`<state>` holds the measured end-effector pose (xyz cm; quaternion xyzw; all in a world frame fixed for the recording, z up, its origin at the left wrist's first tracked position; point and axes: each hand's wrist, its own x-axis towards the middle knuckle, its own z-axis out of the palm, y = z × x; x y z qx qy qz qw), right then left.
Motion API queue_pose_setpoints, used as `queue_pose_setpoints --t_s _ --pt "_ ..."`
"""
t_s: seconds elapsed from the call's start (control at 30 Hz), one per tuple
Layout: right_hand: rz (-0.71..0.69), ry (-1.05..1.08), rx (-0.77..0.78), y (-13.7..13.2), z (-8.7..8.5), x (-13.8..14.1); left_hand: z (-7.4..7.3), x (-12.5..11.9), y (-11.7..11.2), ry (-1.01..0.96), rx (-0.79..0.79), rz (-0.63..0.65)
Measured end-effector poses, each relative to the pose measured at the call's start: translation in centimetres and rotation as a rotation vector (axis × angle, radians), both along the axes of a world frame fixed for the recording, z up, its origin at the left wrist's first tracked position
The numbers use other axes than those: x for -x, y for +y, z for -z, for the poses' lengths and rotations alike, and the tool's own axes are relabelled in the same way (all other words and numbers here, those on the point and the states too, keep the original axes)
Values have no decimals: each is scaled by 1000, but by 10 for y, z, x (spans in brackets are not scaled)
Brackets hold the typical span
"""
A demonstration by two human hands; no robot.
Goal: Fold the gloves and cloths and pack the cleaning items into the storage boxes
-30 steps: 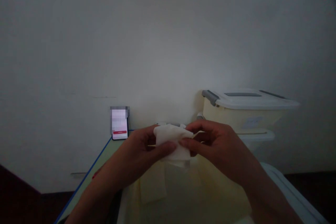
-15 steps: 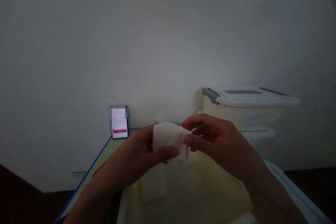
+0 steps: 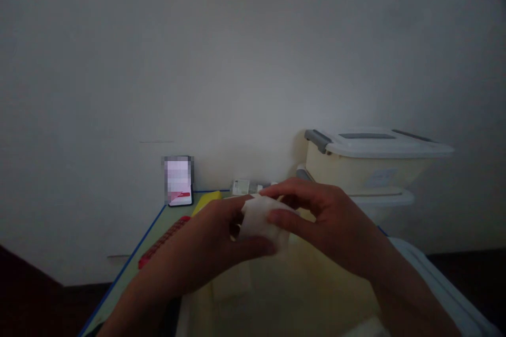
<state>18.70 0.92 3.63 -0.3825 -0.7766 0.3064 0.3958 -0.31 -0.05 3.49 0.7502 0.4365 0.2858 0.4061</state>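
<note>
Both hands meet over a folded white sheet (image 3: 256,221), thin and soft-looking; I cannot tell whether it is paper or cloth. My left hand (image 3: 221,239) grips its near side, the thumb lying across the front. My right hand (image 3: 320,210) pinches the right part, with the thumb pressed on the face and the fingers over the top edge. Below them, a pale flat rectangular piece (image 3: 233,281) lies in a pale yellowish container or surface (image 3: 308,284), dim and blurred.
A lit phone (image 3: 179,181) leans at the wall on a green table (image 3: 130,263) with blue edging. Beside my left arm are a red patterned strip (image 3: 164,242) and something yellow (image 3: 205,201). Small packs (image 3: 241,187) stand behind. Lidded storage boxes (image 3: 363,168) are stacked at right.
My right hand has moved further over the white sheet, which is now more folded and slightly lower. The red strip, the yellow thing and the small packs have come into clearer view.
</note>
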Motion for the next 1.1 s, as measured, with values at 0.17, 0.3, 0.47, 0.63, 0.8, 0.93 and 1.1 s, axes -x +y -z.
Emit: queue_pose_setpoints --t_s 0.17,0.3,0.47,0.63,0.8,0.93,1.1 --pt "12 1 60 2 0 0 -1 2 -2 -27 24 85" --pt "-8 24 121 3 1 -1 -2 5 -4 66 -57 63" --pt "-57 12 229 2 6 -2 -3 2 0 112 -101 58" --pt "-82 -43 292 3 6 -7 -1 5 -1 214 -124 34" --pt "-137 -264 310 16 10 -4 -2 22 -7 338 -251 -155" --pt "-222 -506 440 33 33 3 -6 23 -2 454 -450 -233" --pt "-251 -564 519 49 57 7 1 17 11 559 -502 -203"
